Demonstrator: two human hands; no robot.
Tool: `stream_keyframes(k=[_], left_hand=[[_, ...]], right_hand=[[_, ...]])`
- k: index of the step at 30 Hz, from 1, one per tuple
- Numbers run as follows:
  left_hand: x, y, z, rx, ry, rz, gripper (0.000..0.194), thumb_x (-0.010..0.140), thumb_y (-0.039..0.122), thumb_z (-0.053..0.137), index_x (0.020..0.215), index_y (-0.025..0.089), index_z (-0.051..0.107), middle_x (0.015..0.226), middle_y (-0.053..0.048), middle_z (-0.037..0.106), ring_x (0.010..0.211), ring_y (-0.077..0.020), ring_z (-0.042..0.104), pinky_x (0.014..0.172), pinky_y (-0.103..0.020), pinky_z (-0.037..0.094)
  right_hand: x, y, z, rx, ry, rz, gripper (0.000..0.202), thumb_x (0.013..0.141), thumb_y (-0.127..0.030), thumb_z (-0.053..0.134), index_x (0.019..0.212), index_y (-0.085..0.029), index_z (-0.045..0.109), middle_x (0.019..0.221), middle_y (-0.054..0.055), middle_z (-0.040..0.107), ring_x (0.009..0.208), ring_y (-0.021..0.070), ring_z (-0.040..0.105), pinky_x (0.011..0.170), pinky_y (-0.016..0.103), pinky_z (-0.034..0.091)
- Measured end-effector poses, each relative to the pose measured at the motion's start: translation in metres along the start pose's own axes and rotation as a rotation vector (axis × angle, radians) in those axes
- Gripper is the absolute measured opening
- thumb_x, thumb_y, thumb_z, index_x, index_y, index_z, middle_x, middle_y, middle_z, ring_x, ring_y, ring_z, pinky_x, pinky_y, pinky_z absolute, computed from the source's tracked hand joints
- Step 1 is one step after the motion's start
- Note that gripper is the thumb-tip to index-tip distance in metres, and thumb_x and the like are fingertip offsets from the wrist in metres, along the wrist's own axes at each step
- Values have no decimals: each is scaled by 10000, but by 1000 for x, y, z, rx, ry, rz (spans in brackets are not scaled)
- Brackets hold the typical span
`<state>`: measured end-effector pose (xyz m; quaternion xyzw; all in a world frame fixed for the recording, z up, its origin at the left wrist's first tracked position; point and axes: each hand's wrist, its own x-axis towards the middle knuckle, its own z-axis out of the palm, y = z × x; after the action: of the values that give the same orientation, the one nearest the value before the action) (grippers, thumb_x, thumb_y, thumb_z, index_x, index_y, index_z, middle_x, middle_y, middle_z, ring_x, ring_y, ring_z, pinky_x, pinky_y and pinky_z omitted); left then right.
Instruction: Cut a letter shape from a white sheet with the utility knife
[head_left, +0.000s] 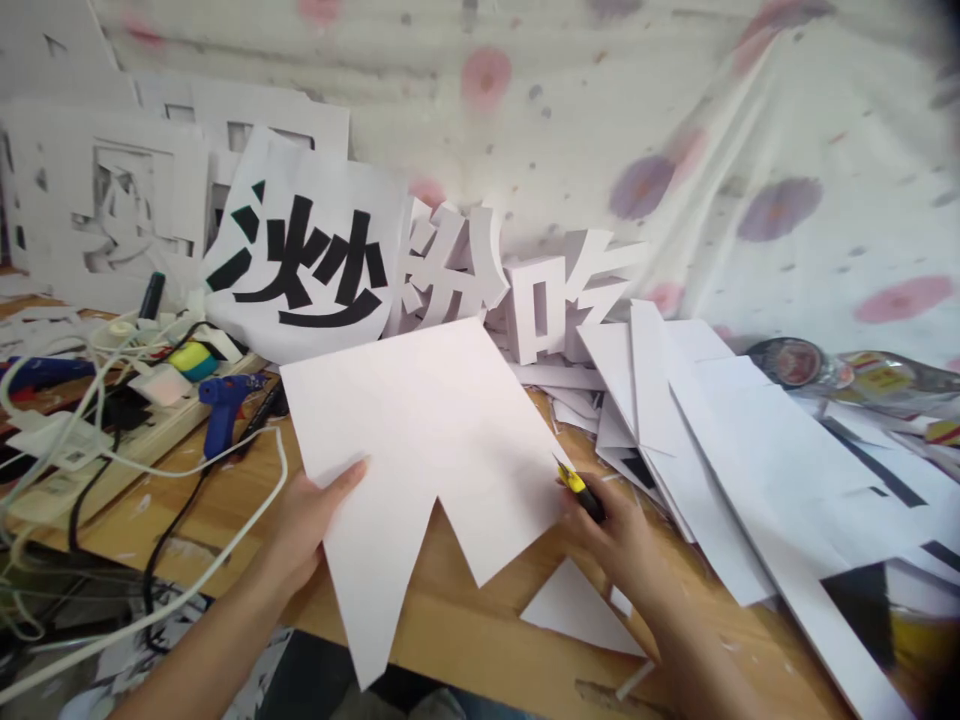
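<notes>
A white foam board (435, 420) with a V-shaped notch in its near edge is held just over the wooden table. My left hand (311, 525) grips its left edge, thumb lying on top and fingers hidden underneath. In my right hand (611, 520) is a yellow and black utility knife (581, 488), its tip pointing up and left beside the board's right edge. Whether those fingers also touch the board I cannot tell. A triangular white offcut (581, 610) lies on the table below my right hand.
Behind the board stand a sheet with a black character (300, 260) and white cut-out characters (536, 305). At left are a blue glue gun (223, 408), a power strip (169, 425) and tangled cables. White board pieces (750, 460) pile up at right, near a bottle (892, 375).
</notes>
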<state>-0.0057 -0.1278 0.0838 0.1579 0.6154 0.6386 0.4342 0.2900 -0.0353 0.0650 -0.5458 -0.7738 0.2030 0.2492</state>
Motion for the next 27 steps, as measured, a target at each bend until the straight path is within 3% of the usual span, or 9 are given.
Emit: stream_keyframes(k=[5,9,12,15,20,22,24,27], left_hand=[[-23,-20,-14,48,55,-117,450,647,265,754,1064,177,610,1048,-87,671,904,-225,652,736,-301,546],[-28,-33,-24,99,121,-76,497,661,304,739,1111,182,566,1045,-97,662,913,-233,645,789,-354,530],[-23,-38,-30,203,179,54,572,665,342,719,1171,185,504,1067,-99,639,930,-242,634,835,-392,512],[-19,-41,-34,284,164,272,691,670,347,703,1272,209,394,1179,-105,569,1032,-258,587,916,-420,465],[-17,-52,-33,584,213,587,776,739,309,638,1384,250,210,1441,-104,272,1325,-267,269,1090,-450,241],[-16,-56,-29,736,143,703,694,782,287,588,1375,252,228,1481,-91,171,1365,-259,150,1112,-462,161],[-16,-59,-21,855,-43,784,586,832,257,512,1356,257,249,1477,-91,190,1368,-243,144,1111,-474,146],[-18,-61,-10,950,-319,795,531,881,219,402,1365,251,186,1456,-108,254,1364,-225,164,1102,-487,168]], right_hand=[[8,3,7,-140,-62,57,312,804,-419,435,934,-197,611,948,67,648,746,203,609,637,303,443],[8,9,8,-168,-132,55,284,799,-361,453,982,-210,610,1067,75,618,827,211,618,699,313,450],[8,10,9,-156,-180,55,292,797,-338,457,1017,-212,603,1080,76,621,879,223,614,737,322,446],[9,6,10,-126,-215,71,310,793,-334,458,1039,-212,601,1051,76,637,898,236,606,751,333,438],[17,-10,13,-28,-269,112,316,796,-379,452,1010,-212,615,857,51,667,788,225,610,681,318,431],[23,-19,16,45,-325,123,306,802,-406,442,947,-203,620,709,23,642,665,199,599,594,288,415],[30,-27,21,110,-382,122,289,802,-415,440,860,-195,618,599,-3,596,570,172,567,531,264,388],[40,-34,30,135,-384,130,270,792,-401,456,846,-193,619,554,-14,572,541,161,554,513,256,377]])
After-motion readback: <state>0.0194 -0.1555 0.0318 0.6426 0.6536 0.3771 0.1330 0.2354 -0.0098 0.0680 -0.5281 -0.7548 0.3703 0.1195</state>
